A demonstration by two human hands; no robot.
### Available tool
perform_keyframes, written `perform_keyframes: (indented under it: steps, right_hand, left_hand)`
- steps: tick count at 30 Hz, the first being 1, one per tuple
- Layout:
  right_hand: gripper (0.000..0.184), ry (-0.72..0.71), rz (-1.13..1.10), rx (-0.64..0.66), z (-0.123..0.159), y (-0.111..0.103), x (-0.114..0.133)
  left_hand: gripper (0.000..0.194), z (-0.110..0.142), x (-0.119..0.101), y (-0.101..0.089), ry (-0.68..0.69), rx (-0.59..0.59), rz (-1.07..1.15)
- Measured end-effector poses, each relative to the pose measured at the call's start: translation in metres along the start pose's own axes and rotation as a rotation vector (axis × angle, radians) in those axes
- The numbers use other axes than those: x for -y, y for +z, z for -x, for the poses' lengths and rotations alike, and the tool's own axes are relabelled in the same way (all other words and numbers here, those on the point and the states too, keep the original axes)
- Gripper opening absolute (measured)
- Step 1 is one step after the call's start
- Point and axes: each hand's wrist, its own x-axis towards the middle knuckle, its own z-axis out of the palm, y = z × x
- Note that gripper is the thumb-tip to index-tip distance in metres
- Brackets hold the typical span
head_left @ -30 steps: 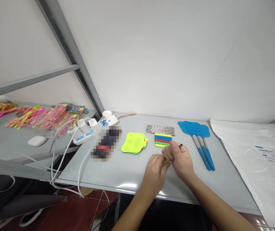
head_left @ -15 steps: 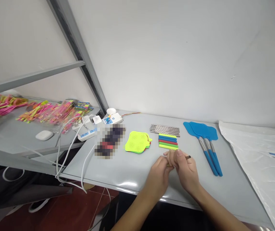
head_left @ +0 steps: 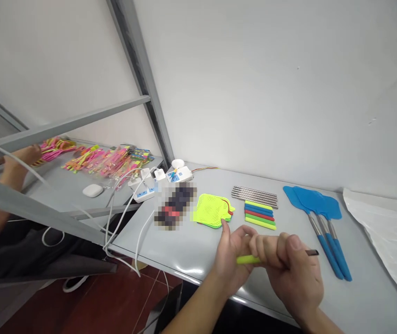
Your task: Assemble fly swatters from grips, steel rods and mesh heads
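My right hand (head_left: 294, 273) is closed around a fly swatter handle. Its yellow-green grip sleeve (head_left: 247, 260) sticks out to the left, and the dark tip of its metal rod (head_left: 312, 253) shows on the right. My left hand (head_left: 233, 257) is half cupped, thumb raised, with the sleeve's end in front of its palm; its fingertips are partly hidden behind my right hand. Beyond the hands lie coloured grip sleeves (head_left: 259, 215), a row of metal rods (head_left: 254, 195) and a stack of yellow-green swatter heads (head_left: 212, 211).
Blue fly swatters (head_left: 323, 227) with blue grips lie at the right, beside a white plastic bag (head_left: 375, 232). Power strips (head_left: 144, 192) with white cables and a blurred-out item (head_left: 176, 206) are at the left. Another person's arm (head_left: 14, 171) reaches past packed colourful goods (head_left: 111, 160).
My hands have come nearer and turned; my left thumb has lifted away and the yellow-green sleeve now shows. The view has shifted left, bringing the other person's arm in.
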Motion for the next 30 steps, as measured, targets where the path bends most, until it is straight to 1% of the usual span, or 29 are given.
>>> perform_keyframes:
  steps: [2,4,6,8,10,13,16,19,21,22,23,25,26,28,30]
  right_hand:
    - [0.040,-0.033,0.062,0.014,0.003,0.008,-0.007]
    - [0.040,-0.063,0.138,0.054,0.005,0.016,-0.012]
    - [0.040,-0.076,0.167,0.093,0.006,0.022,-0.014]
    - [0.040,-0.059,0.125,0.095,0.006,0.027,-0.016]
    - [0.041,0.008,0.086,0.085,0.002,0.029,-0.020]
    - [0.043,0.162,0.084,0.096,-0.011,0.032,-0.027]
    - [0.046,0.231,0.133,0.187,-0.030,0.040,-0.036]
    - [0.042,0.308,0.333,0.318,-0.046,0.048,-0.045]
    - [0.040,0.335,0.539,0.429,-0.055,0.049,-0.052]
    - [0.041,0.297,0.665,0.499,-0.059,0.047,-0.056]
    - [0.044,0.224,0.806,0.571,-0.063,0.043,-0.062]
    - [0.050,0.011,1.130,0.681,-0.069,0.031,-0.075]
    - [0.051,-0.085,1.298,0.714,-0.071,0.024,-0.083]
    - [0.054,-0.212,1.608,0.741,-0.071,0.010,-0.099]
    - [0.049,-0.299,1.809,0.758,-0.065,-0.001,-0.112]
  left_hand:
    - [0.075,0.004,-0.005,0.003,-0.002,-0.018,0.076]
    - [0.073,0.009,-0.010,0.004,0.005,-0.045,0.101]
    - [0.070,0.013,-0.015,0.002,0.011,-0.056,0.107]
    - [0.067,0.017,-0.018,0.000,-0.004,-0.045,0.094]
    - [0.063,0.021,-0.021,-0.004,-0.019,-0.042,0.051]
    - [0.057,0.029,-0.028,-0.012,-0.079,-0.056,-0.116]
    - [0.051,0.040,-0.043,-0.021,-0.060,-0.073,-0.373]
    - [0.051,0.054,-0.062,-0.032,0.046,-0.100,-0.597]
    - [0.054,0.063,-0.072,-0.040,0.090,-0.087,-0.642]
    - [0.054,0.066,-0.076,-0.045,0.116,-0.087,-0.622]
    - [0.052,0.070,-0.078,-0.049,0.146,-0.100,-0.583]
    - [0.048,0.075,-0.082,-0.057,0.218,-0.164,-0.493]
    - [0.046,0.078,-0.084,-0.060,0.259,-0.209,-0.457]
    - [0.043,0.081,-0.087,-0.065,0.326,-0.284,-0.398]
    - [0.044,0.082,-0.090,-0.067,0.364,-0.328,-0.341]
